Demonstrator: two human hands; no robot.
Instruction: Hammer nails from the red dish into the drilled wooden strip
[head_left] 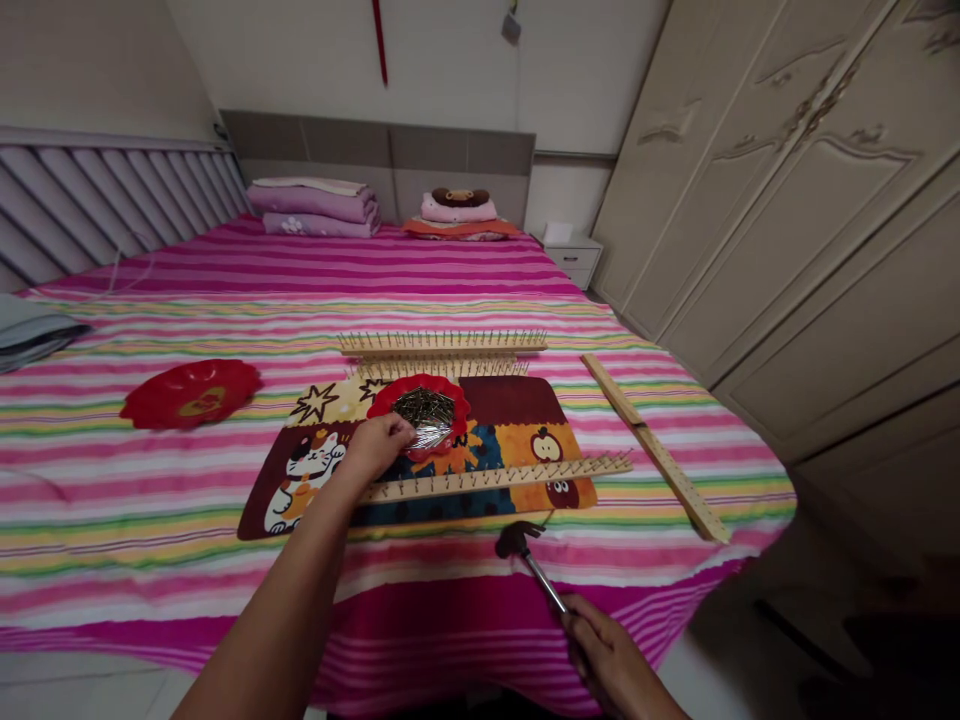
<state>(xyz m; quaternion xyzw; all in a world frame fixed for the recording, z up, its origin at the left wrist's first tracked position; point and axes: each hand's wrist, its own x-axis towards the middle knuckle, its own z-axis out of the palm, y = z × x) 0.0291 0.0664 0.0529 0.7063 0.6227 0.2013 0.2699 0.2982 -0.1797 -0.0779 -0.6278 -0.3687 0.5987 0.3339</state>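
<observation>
My left hand point(384, 442) is at the near left rim of a red scalloped plate point(459, 392) heaped with nails point(424, 410). Its fingers are pinched together; whatever is between them is hidden. In my right hand point(596, 640) I grip a claw hammer point(541, 572) by its handle, its dark head lying over the near edge of the bed. Between the hands and the plate, a wooden strip point(480, 483) with a row of nails standing in it, several tilted at its right end, rests on a patterned mat point(259, 505).
Beyond the plate lie more nail-studded wooden strips point(442, 350). Bare-looking strips point(660, 455) lie at the right of the striped bed. A second red plate point(191, 393) sits at left. Folded bedding point(319, 210) is stacked by the headboard; a wardrobe point(787, 180) stands right.
</observation>
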